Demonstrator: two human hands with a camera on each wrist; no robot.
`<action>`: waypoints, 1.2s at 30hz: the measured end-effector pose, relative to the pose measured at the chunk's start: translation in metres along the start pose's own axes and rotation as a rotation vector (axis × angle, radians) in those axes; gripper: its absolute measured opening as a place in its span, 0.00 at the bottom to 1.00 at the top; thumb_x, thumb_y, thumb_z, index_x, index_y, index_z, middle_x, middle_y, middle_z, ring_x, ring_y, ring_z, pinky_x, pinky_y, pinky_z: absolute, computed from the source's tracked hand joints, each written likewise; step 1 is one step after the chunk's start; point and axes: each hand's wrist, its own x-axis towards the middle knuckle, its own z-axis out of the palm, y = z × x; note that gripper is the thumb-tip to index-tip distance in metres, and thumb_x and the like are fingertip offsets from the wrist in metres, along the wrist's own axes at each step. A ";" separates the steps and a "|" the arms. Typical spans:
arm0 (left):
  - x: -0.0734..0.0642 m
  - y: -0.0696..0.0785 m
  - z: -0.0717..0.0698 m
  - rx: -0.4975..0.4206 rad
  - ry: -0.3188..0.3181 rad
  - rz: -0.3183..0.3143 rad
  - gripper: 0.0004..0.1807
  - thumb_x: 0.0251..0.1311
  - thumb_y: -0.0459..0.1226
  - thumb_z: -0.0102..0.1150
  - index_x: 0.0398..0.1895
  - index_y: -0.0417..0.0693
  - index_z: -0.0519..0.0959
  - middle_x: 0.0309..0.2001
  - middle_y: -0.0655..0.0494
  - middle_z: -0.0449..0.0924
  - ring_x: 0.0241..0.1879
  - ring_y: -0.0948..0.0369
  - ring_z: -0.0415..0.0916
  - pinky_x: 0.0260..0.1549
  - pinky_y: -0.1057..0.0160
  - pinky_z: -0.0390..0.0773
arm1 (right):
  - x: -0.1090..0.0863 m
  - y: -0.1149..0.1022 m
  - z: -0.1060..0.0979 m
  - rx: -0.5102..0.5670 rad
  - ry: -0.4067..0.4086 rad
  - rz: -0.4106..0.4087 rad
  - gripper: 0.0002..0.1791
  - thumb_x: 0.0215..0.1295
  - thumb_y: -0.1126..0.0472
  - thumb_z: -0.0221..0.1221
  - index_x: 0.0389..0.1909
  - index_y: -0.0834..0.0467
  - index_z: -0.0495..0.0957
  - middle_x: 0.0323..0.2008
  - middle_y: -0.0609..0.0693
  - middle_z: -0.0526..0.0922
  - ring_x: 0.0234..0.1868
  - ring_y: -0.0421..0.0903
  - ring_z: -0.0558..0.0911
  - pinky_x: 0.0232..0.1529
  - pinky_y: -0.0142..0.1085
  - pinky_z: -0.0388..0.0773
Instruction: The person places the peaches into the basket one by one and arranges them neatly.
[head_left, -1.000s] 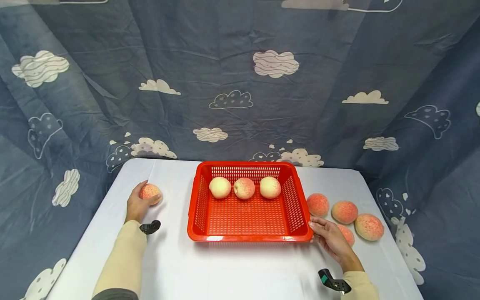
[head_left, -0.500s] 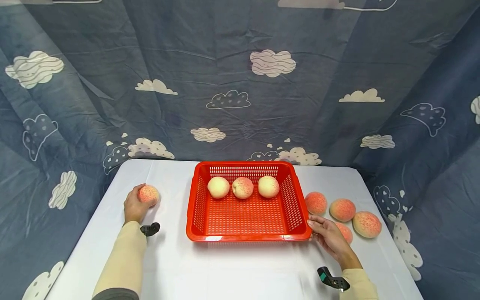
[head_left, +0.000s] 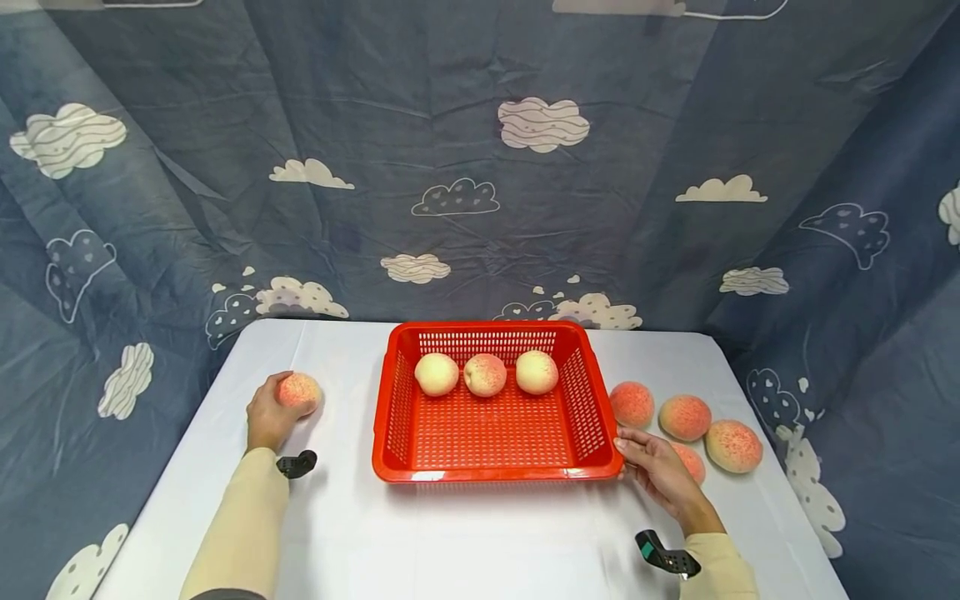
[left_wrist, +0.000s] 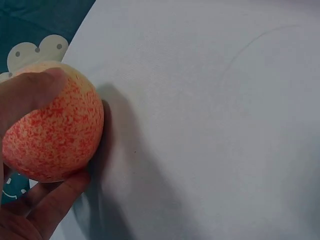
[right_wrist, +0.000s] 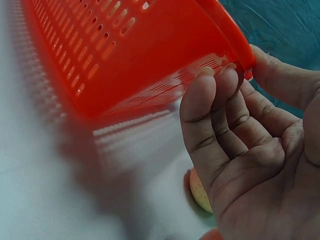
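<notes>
Holding peach (head_left: 303,388) and basket rim (head_left: 495,476)

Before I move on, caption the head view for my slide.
Left hand holds a peach; right hand grips a corner of a red plastic basket with three peaches inside.

Place: a table set-up screened off by cloth; whether in a home, lab or studio, cannot tell.
Cloth backdrop (head_left: 450,150): dark blue, creased, hanging from 9 o'clock through 12 to 3.
Cloud print (head_left: 543,125): pale shapes scattered over the cloth.
Table (head_left: 480,542): white-covered, at 6 o'clock, far edge near the cloth.
Black wrist gear (head_left: 297,464): at 8 and 5 o'clock.
</notes>
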 end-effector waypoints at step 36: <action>-0.043 0.109 -0.014 0.049 -0.366 0.629 0.36 0.43 0.42 0.77 0.57 0.46 0.71 0.51 0.45 0.74 0.45 0.51 0.74 0.36 0.62 0.80 | 0.000 0.000 0.001 -0.072 0.040 0.018 0.23 0.73 0.62 0.52 0.60 0.74 0.61 0.39 0.47 0.81 0.30 0.39 0.79 0.33 0.34 0.82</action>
